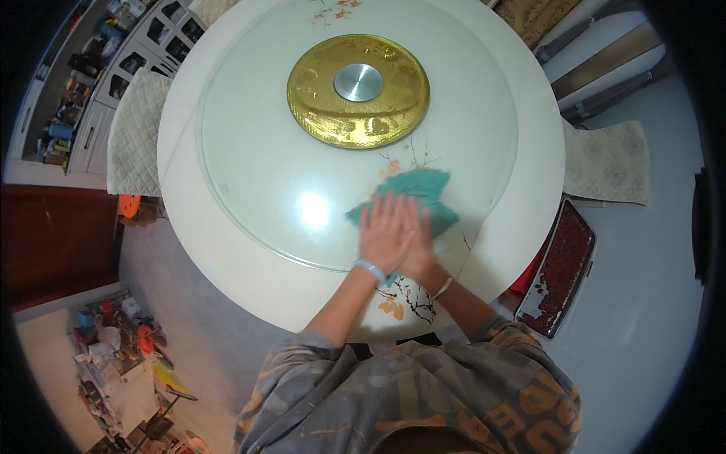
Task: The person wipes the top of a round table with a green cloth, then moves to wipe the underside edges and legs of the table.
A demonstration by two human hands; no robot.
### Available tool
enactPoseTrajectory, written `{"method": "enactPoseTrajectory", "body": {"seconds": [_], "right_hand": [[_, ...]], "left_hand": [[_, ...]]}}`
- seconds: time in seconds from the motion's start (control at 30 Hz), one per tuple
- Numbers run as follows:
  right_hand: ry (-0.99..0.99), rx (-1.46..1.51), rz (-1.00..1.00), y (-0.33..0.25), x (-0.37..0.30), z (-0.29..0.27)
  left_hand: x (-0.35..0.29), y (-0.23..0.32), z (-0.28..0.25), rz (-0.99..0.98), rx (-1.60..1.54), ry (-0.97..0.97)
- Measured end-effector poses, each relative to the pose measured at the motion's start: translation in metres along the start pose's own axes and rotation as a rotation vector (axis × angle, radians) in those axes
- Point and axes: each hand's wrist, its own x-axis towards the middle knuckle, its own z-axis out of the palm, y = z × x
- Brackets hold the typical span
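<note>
A green cloth (420, 184) lies spread on the near right part of the frosted glass turntable (265, 174). My left hand (384, 236) rests flat on the cloth with its fingers stretched forward, a pale bangle at the wrist. Close against it, partly overlapped, my right hand (418, 246) also lies palm down with extended fingers; a thin band circles that wrist. Neither hand grips the cloth; both press on it from above. Some cloth shows below the palms, near the glass rim.
A gold disc (325, 113) with a silver hub (358, 82) sits on the glass. Around it runs the white round table (189, 204). Padded chairs (136, 136) stand left and right. A dark red tray (558, 265) is at the right, and cluttered shelves (72, 98) line the left.
</note>
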Motion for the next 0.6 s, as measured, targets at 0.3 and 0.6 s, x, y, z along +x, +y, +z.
{"method": "enactPoseTrajectory", "body": {"seconds": [0.3,0.6], "right_hand": [[0.235,0.004,-0.309,-0.057,0.223,0.036],[0.23,0.011,0.07,0.083,0.179,-0.011]], "left_hand": [[0.107,-0.161,-0.098,-0.289,0.113,0.245],[0.22,-0.043,-0.022,-0.026,0.15,0.116]]}}
